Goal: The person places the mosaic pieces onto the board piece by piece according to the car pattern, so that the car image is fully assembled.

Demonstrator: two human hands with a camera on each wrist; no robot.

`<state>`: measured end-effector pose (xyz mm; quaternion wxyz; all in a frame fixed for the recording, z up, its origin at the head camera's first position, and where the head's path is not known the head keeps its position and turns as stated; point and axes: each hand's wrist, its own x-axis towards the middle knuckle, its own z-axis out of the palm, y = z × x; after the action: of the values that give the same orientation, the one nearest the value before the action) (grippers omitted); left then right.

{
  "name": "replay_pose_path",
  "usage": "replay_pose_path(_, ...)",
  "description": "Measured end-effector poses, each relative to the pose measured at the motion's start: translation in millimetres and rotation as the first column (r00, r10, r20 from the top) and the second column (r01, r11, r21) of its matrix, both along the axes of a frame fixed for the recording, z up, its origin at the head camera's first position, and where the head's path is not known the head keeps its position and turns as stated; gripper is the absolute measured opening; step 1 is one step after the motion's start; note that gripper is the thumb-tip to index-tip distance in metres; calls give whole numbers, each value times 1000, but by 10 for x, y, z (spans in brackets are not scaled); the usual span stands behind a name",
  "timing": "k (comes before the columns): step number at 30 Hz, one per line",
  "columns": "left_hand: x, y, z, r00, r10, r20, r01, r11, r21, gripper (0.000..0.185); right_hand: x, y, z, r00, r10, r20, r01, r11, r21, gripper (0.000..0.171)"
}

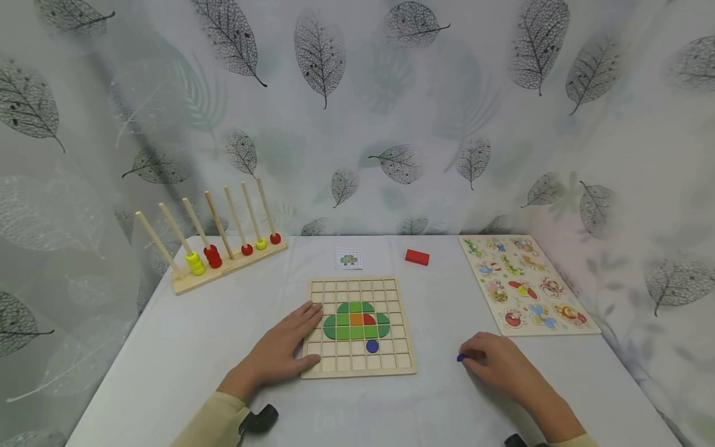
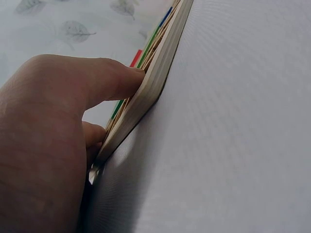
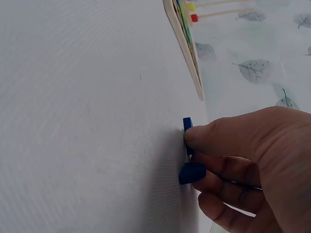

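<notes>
Currently: left hand (image 1: 282, 351) lies flat, fingers straight, pressing the left edge of the wooden grid board (image 1: 358, 370) at table centre | right hand (image 1: 497, 363) curls fingertips (image 3: 194, 140) round small blue pieces (image 3: 190, 172) on the white table (image 1: 184, 347), right of the board | blue disc (image 1: 372, 346) sits under the green shape (image 1: 335, 328).

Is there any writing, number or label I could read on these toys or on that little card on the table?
No readable words or numbers show in any view.
Small card: only a tiny green picture on a grid, no lettering to be made out.
Animal puzzle board: colourful animal shapes, no text visible.
Grid board under the left hand: plain coloured pieces.
Peg rack and red block: unmarked.
</notes>
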<state>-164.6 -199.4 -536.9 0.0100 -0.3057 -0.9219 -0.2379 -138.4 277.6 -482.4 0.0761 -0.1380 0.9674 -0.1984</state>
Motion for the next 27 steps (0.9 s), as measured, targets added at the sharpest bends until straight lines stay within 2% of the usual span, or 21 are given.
replay_pose_path(8, 7, -5, 17, 1000, 4, 16, -4, 1000, -16, 89, 3, -42, -9, 1000, -5, -19, 5, 1000, 12, 16)
replay_pose_path(15, 1, -4, -6, 1000, -5, -12, 5, 1000, 0, 89, 16, -73, 6, 998, 4, -64, -2, 1000, 22, 15)
replay_pose_path(20, -7, -1, -25, 1000, -3, -22, 3, 1000, -2, 88, 22, -121, 67, 994, 14, -112, -13, 1000, 12, 16)
replay_pose_path(27, 3, -16, -4, 1000, -4, 6, 4, 1000, -9, 90, -10, -218, 166, 987, 32, -160, -34, 999, -14, 19)
